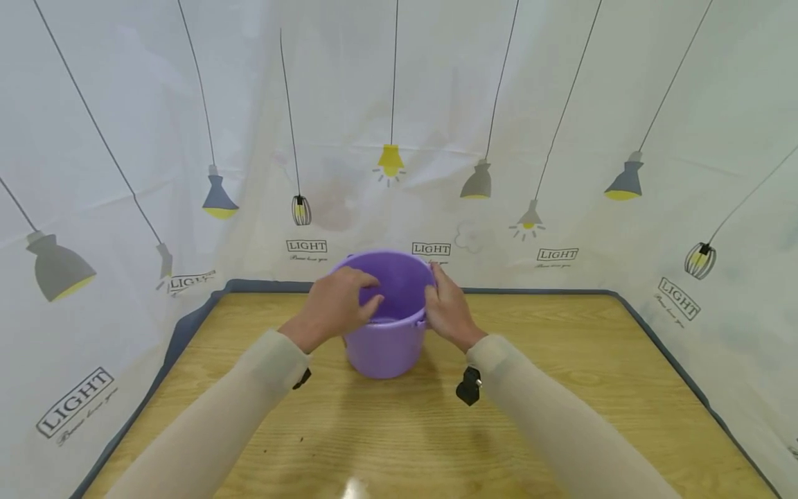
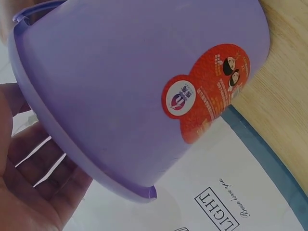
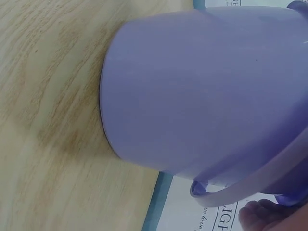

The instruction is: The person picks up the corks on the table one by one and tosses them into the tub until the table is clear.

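Note:
A purple plastic bucket (image 1: 383, 350) stands on the table in the head view, its mouth facing up. My left hand (image 1: 337, 305) is over the left side of its rim, with thumb and forefinger above the opening. In the left wrist view its loosely spread fingers (image 2: 41, 161) show past the rim, beside a red sticker (image 2: 216, 86) on the bucket's wall. At the right side, my right hand (image 1: 447, 308) grips the rim near the handle mount. The bucket's handle (image 3: 260, 180) curves close to the right fingertips (image 3: 262, 214) in the right wrist view.
The wood-grain table (image 1: 374, 436) has a dark blue edging (image 1: 530, 291). White sheeting (image 1: 349, 83) printed with hanging lamps rises along its back and both sides. Small dark specks dot the tabletop at the front left.

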Tool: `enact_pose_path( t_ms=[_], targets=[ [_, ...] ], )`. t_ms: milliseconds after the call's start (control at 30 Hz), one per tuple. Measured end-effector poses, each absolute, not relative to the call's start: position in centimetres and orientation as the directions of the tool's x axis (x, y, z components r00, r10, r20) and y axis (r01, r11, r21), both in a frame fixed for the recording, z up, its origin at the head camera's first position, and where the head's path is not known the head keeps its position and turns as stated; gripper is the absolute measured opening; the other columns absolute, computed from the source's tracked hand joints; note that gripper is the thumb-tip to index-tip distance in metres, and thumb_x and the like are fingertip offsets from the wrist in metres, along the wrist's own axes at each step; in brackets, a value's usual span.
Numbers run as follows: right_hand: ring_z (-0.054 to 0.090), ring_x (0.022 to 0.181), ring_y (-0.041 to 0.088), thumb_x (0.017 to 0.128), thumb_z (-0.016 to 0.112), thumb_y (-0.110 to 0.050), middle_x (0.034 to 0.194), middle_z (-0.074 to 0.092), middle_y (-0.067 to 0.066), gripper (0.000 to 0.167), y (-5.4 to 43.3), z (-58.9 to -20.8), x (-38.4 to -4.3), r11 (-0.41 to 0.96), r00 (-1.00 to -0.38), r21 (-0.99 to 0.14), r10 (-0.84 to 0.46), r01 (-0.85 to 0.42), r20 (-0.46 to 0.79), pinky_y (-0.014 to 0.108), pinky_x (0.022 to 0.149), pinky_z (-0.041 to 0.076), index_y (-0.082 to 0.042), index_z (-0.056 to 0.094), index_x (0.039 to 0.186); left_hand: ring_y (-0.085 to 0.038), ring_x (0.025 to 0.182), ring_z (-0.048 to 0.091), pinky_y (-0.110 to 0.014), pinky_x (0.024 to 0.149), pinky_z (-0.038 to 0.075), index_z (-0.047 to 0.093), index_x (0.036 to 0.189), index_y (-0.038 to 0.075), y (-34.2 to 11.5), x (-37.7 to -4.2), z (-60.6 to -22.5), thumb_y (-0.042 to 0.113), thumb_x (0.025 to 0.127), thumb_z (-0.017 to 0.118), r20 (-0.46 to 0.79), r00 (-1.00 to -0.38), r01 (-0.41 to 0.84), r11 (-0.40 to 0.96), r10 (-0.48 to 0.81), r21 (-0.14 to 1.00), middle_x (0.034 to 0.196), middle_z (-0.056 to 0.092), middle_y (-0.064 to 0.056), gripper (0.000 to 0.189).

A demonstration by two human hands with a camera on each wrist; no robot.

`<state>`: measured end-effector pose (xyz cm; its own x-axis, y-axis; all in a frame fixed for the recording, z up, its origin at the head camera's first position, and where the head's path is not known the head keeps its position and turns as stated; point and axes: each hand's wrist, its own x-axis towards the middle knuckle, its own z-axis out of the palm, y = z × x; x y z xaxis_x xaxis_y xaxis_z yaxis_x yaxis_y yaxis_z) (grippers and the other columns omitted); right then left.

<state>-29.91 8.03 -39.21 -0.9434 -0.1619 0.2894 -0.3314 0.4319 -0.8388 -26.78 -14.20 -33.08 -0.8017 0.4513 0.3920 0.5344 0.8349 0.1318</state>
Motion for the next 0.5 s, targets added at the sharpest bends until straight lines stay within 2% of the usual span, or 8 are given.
enact_pose_path(
  t_ms=[33,67,133,200,300,367,500],
  targets=[
    [0.069,0.103,0.038,0.106,0.035,-0.017,0.163,0.035,0.017,0.062,8.1,-39.1,-29.9,0.422,-0.946,-0.847,-0.168,-0.322,0.276,0.045,0.083,0.062,-0.012,0.017,0.165,-0.028,0.109,0.069,-0.045,0.091,0.059,0.076,0.116,0.005,-14.3,-26.7,-33.1,0.030,0.093,0.073,0.396,-0.801,0.533,0.835,0.448,0.133,0.113,0.075,-0.009,0.034],
    [0.070,0.098,0.038,0.107,0.035,-0.017,0.163,0.035,0.017,0.062,8.2,-39.0,-29.8,0.413,-0.949,-0.855,-0.170,-0.313,0.265,0.045,0.078,0.063,-0.013,0.016,0.166,-0.028,0.110,0.069,-0.045,0.091,0.060,0.076,0.116,0.005,-14.3,-26.7,-33.1,0.030,0.093,0.073,0.401,-0.800,0.532,0.836,0.446,0.133,0.113,0.075,-0.009,0.034],
    [0.069,0.097,0.038,0.107,0.036,-0.018,0.162,0.035,0.018,0.062,8.3,-38.9,-29.8,0.417,-0.950,-0.854,-0.170,-0.310,0.262,0.044,0.075,0.064,-0.012,0.017,0.166,-0.029,0.110,0.069,-0.045,0.090,0.060,0.076,0.116,0.005,-14.5,-26.7,-33.1,0.030,0.093,0.073,0.414,-0.795,0.533,0.836,0.444,0.129,0.113,0.075,-0.009,0.034],
    [0.065,0.113,0.037,0.107,0.037,-0.019,0.160,0.038,0.019,0.061,8.5,-38.7,-29.8,0.448,-0.945,-0.832,-0.160,-0.327,0.285,0.049,0.092,0.059,-0.010,0.021,0.165,-0.029,0.110,0.069,-0.046,0.090,0.060,0.076,0.116,0.006,-14.5,-26.6,-33.1,0.030,0.093,0.073,0.423,-0.792,0.532,0.837,0.439,0.128,0.114,0.075,-0.010,0.033],
    [0.048,0.137,0.036,0.107,0.038,-0.022,0.157,0.041,0.021,0.058,8.9,-38.5,-29.8,0.512,-0.932,-0.780,-0.159,-0.360,0.326,0.054,0.116,0.038,-0.006,0.027,0.162,-0.030,0.113,0.068,-0.046,0.091,0.059,0.076,0.117,0.006,-14.7,-26.7,-33.1,0.031,0.093,0.072,0.429,-0.795,0.523,0.844,0.429,0.124,0.116,0.074,-0.010,0.034],
    [0.042,0.143,0.037,0.107,0.038,-0.023,0.157,0.042,0.021,0.058,9.1,-38.5,-29.8,0.531,-0.925,-0.760,-0.170,-0.375,0.339,0.056,0.120,0.030,-0.005,0.028,0.162,-0.031,0.116,0.066,-0.047,0.093,0.058,0.075,0.119,0.006,-14.9,-26.7,-33.1,0.032,0.094,0.071,0.428,-0.800,0.513,0.849,0.420,0.125,0.119,0.074,-0.011,0.036],
    [0.037,0.147,0.035,0.108,0.037,-0.024,0.158,0.040,0.019,0.058,9.6,-38.4,-29.7,0.573,-0.915,-0.716,-0.194,-0.399,0.354,0.054,0.122,0.028,-0.005,0.029,0.162,-0.031,0.117,0.064,-0.048,0.094,0.058,0.073,0.122,0.005,-15.2,-26.6,-33.3,0.034,0.096,0.069,0.433,-0.804,0.504,0.853,0.407,0.134,0.121,0.073,-0.012,0.039]
  ],
)
